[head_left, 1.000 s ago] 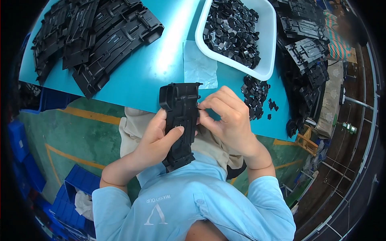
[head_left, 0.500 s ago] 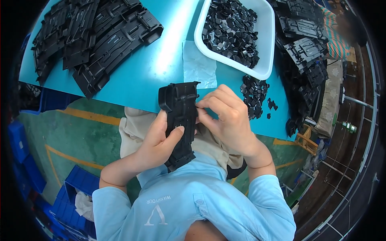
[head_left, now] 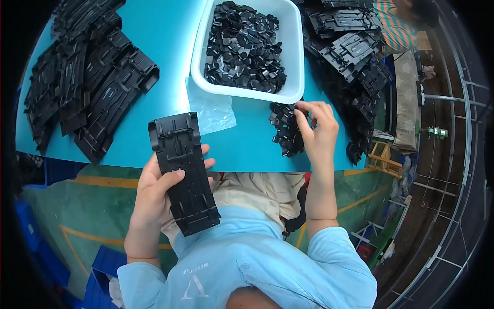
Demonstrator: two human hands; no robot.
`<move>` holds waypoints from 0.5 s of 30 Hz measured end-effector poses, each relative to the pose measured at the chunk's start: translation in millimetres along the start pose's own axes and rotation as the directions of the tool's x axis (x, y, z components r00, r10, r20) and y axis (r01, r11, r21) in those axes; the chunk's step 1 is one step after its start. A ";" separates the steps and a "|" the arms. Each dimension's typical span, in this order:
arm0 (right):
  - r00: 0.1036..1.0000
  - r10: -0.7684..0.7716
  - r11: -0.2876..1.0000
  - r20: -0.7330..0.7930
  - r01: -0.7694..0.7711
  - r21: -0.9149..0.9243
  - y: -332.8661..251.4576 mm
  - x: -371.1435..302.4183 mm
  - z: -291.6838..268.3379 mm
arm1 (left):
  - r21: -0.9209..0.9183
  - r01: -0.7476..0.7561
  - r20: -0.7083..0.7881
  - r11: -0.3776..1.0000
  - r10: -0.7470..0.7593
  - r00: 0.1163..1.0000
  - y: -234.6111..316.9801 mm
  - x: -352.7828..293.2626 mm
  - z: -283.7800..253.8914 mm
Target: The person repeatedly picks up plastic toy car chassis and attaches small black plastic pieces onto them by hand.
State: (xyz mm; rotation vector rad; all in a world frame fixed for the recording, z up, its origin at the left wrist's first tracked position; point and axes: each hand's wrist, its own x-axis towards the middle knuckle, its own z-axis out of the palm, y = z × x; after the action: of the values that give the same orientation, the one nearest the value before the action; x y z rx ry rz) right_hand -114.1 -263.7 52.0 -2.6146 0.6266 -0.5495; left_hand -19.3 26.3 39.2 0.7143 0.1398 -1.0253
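A long black molded plastic panel (head_left: 186,177) is gripped in my left hand (head_left: 157,183), the thumb across its upper face and fingertips wrapped past the far edge. It tilts up above my lap, just off the table's front edge. My right hand (head_left: 320,129) reaches over a loose heap of small black plastic pieces (head_left: 286,129), thumb and index fingertip close together at its upper right side. Whatever sits between those fingertips is too small to make out. Behind the heap stands a white plastic tub (head_left: 247,95) full of the same small pieces.
Stacked black panels (head_left: 116,98) lie on the left of the blue-green table (head_left: 242,149), with more panels (head_left: 355,49) piled at the right. A thin clear plastic sheet (head_left: 213,113) lies by the tub. Another person's striped sleeve (head_left: 393,26) shows at the far right.
My right hand has left the panel's right edge and moved right to the heap of small pieces. My left hand has turned the panel so its ribbed face shows more fully.
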 end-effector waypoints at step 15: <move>0.978 -0.034 0.999 0.205 0.036 -0.006 6.9 11.6 1.9 | -0.042 0.018 0.002 0.999 -0.018 1.000 -0.2 1.2 -4.5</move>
State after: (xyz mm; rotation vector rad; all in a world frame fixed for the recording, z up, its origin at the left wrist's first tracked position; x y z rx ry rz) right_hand -106.0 -274.6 50.5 -2.6510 0.5186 -0.2814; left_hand -17.9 28.1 35.1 0.6753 0.1655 -1.0372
